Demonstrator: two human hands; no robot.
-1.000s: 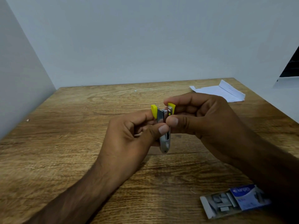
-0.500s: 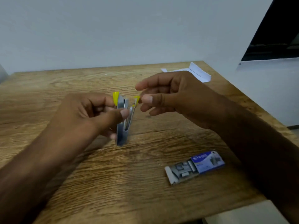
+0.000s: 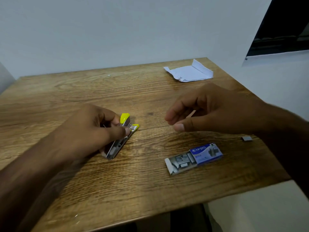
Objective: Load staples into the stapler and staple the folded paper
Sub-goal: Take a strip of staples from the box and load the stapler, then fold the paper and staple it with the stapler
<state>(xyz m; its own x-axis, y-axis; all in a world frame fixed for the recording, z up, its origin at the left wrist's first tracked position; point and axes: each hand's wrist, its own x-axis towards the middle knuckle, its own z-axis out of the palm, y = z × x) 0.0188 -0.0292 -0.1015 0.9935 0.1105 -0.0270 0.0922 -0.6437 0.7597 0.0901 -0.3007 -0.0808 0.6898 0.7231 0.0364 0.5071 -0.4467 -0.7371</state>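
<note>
Left hand [image 3: 93,129]: stapler [image 3: 121,139] gripped against the table [image 3: 150,190].
Right hand [image 3: 209,109]: loosely curled, nothing held.

Looking like a plain office corner: wood-grain tabletop [image 3: 66,97] abutting bare white walls [image 3: 117,30], carrying a staple box [image 3: 194,158] and folded paper [image 3: 189,72].

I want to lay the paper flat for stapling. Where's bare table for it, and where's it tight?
Bare wood: the far-left stretch of the table, between its back edge and the left hand gripping the stapler; also the near strip in front of the staple box. Crowded: the right side, holding folded paper, right hand and loose staples.
</note>
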